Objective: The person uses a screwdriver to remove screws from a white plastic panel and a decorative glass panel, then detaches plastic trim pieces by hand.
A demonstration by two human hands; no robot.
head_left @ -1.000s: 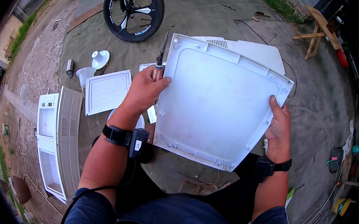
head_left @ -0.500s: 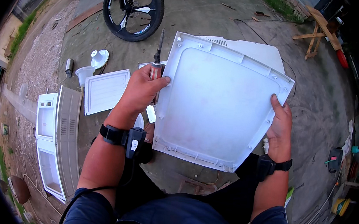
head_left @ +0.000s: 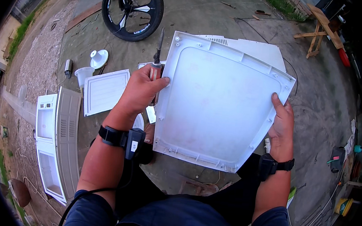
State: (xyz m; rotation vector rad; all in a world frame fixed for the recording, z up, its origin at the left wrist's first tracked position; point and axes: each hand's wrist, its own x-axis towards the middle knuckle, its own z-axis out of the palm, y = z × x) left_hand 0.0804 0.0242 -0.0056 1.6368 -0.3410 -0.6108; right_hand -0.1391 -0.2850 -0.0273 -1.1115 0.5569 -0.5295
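Held up over my lap is a white plastic panel (head_left: 220, 108) with a raised rim, small posts and clips along its edges. My left hand (head_left: 139, 92) is closed on its left edge, the thumb lying over the rim. That same hand also grips a screwdriver (head_left: 155, 71) with a red handle, its dark shaft pointing up and away. At the panel's right edge my right hand (head_left: 282, 122) pinches the rim, thumb on top and fingers underneath. Behind the panel lies another white sheet (head_left: 255, 52) with vent slots, partly covered by it.
To the left stand a white appliance housing (head_left: 60, 141), a flat white panel (head_left: 105, 91), a white tub (head_left: 84, 75), a round white part (head_left: 99, 58) and a metal cylinder (head_left: 68, 68). A bicycle wheel (head_left: 132, 9) is at the back, a wooden stand (head_left: 319, 32) far right.
The view has shifted very slightly. Both hands keep the same hold on the panel, and the screwdriver stays in my left hand.
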